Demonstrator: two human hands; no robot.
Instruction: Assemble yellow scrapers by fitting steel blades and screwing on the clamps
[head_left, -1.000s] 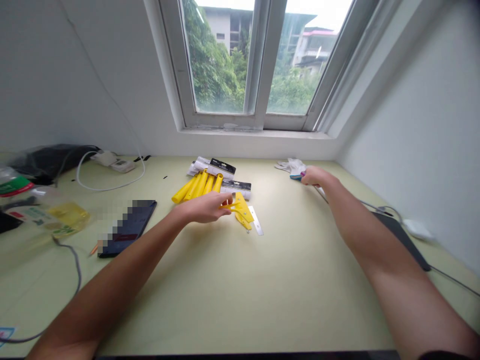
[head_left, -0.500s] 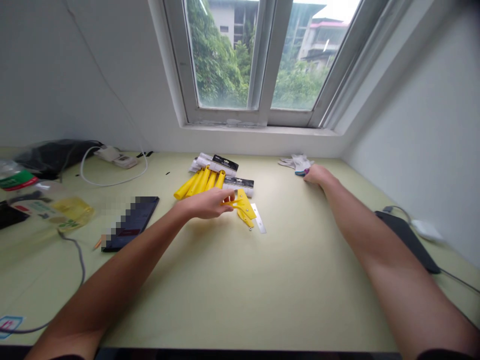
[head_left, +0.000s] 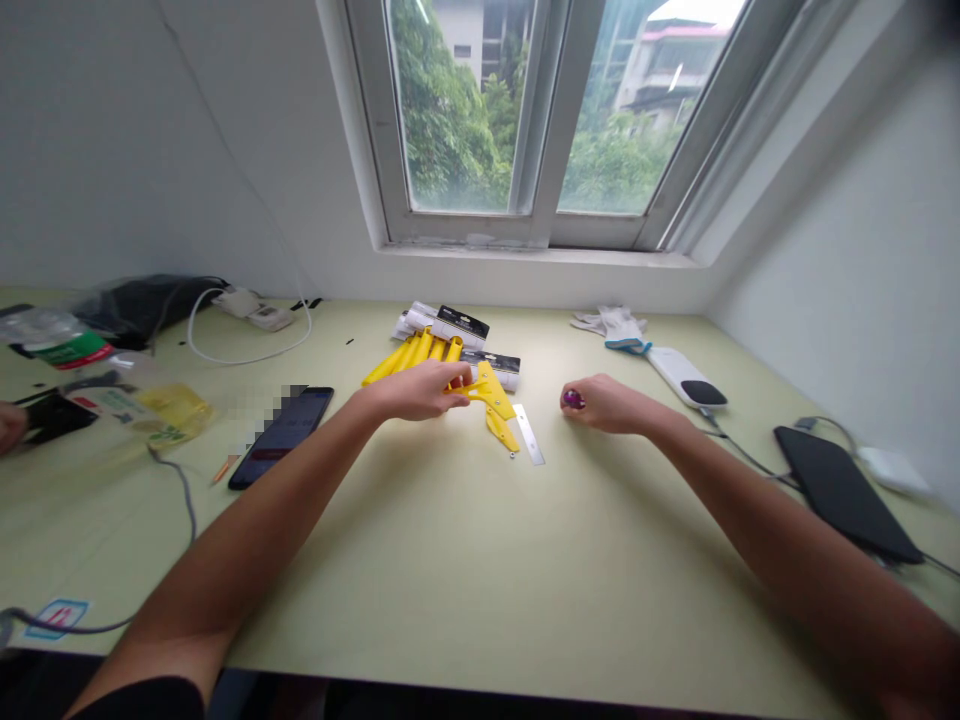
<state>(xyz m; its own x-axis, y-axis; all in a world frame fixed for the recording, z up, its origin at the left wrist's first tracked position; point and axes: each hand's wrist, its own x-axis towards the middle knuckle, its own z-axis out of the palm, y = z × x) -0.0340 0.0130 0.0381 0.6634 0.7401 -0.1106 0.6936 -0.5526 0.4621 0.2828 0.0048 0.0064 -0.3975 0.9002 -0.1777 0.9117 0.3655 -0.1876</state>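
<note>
Two hands over the table [head_left: 480,560]: left hand [head_left: 424,392] pinches the handle of a yellow scraper [head_left: 496,392], head angled right, near table middle; right hand [head_left: 609,404] is a closed fist around a purple-ended tool [head_left: 574,399], perhaps a screwdriver, rest of it hidden. Just beside the scraper head: a loose yellow plate [head_left: 501,431], bare metal blade [head_left: 529,436], tiny nut [head_left: 512,455]. Step in hand looks like holding the scraper steady with the tool ready; judging from the layout, the next move calls for tool and scraper brought together, fingers clear of the blade edge, nut not knocked away. Containers: white packs with black cards [head_left: 463,326] sit behind the yellow handles [head_left: 409,352], insides not visible; plastic bottle [head_left: 71,345] at far left, contents unclear; clear-and-yellow plastic packet [head_left: 180,414], can't tell if filled; black bag [head_left: 154,308] at the back, contents hidden.
</note>
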